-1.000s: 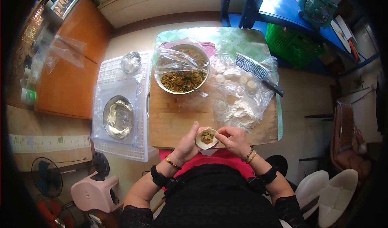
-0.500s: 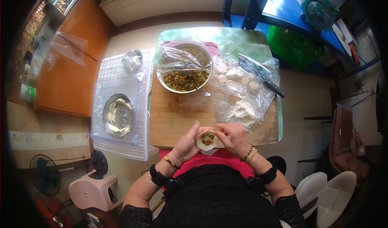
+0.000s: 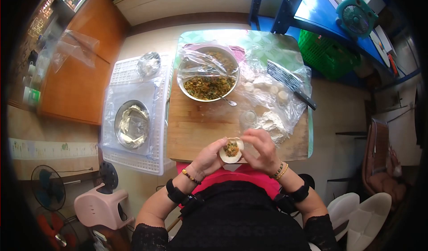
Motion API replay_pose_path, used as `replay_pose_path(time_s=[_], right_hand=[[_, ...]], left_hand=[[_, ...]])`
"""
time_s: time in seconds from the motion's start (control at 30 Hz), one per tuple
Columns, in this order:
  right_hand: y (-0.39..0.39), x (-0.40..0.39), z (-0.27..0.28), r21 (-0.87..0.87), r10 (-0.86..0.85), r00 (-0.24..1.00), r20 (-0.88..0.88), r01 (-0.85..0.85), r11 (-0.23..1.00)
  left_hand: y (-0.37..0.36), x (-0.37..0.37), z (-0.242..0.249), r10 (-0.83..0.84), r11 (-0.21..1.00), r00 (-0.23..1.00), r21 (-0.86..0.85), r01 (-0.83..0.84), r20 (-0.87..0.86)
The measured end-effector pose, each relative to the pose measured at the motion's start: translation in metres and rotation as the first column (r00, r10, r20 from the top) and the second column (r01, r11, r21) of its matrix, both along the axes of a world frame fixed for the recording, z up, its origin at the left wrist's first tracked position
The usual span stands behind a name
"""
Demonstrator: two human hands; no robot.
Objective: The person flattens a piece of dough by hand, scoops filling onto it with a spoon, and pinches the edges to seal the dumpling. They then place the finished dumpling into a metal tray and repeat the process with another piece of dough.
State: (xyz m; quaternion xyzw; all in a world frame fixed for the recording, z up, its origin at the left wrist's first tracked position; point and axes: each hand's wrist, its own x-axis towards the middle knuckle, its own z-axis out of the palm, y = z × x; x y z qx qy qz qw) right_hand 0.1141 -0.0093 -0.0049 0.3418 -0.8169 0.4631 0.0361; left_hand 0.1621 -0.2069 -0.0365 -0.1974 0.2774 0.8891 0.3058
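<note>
While left fingers (image 3: 218, 145) hold a wrapper (image 3: 230, 159) near the bare board edge (image 3: 181, 155), right fingers (image 3: 255, 139) curl alongside, grip unclear.

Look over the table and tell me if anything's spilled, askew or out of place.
The knife looks askew: it lies slantwise on crumpled plastic, its handle seeming to jut past the right edge of the table, where it might get knocked. The flour is heaped, so probably not a spill. The dough wrapper looks undamaged.

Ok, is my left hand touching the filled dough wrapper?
Touching: the head view shows your left hand holding the dough wrapper by its left edge, with no visible gap.
</note>
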Motion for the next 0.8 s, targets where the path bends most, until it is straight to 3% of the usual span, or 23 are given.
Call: replay_pose_path(time_s=[0.13,0.37,0.47,0.53,0.57,0.63,0.7,0.77,0.8], right_hand=[[0.008,0.014,0.002,0.093,0.165,0.982,-0.092,-0.157,0.983],[0.004,0.016,-0.005,0.155,0.158,0.965,-0.21,-0.127,0.98],[0.001,0.016,-0.003,0.049,0.107,0.982,-0.157,-0.1,0.994],[0.0,0.016,0.002,-0.08,0.033,0.999,0.039,-0.029,0.996],[0.001,0.017,0.003,-0.081,0.029,0.999,0.038,-0.025,0.996],[0.002,0.018,0.006,-0.125,0.018,0.968,0.25,0.014,0.992],[0.003,0.019,0.01,-0.13,0.008,0.959,0.283,0.03,0.991],[0.003,0.02,0.011,-0.136,0.002,0.948,0.317,0.043,0.99],[0.003,0.02,0.01,-0.141,-0.005,0.935,0.355,0.058,0.988]], left_hand=[[-0.002,-0.004,0.001,0.025,0.996,0.999,0.084,-0.027,0.026],[0.004,0.002,0.007,0.018,0.995,0.997,0.101,-0.025,0.078],[-0.001,0.005,0.01,-0.057,0.998,0.997,0.019,0.058,-0.046],[-0.003,0.005,0.017,-0.08,0.996,0.994,0.027,0.082,-0.078],[-0.003,0.005,0.02,-0.103,0.994,0.989,0.035,0.107,-0.109],[-0.002,0.005,0.022,-0.131,0.991,0.976,0.004,0.134,-0.174],[-0.001,0.006,0.025,-0.16,0.987,0.958,-0.03,0.158,-0.238],[-0.001,0.009,0.031,-0.228,0.962,0.889,-0.232,0.144,-0.396],[0.0,0.01,0.031,-0.23,0.962,0.889,-0.233,0.145,-0.396]])
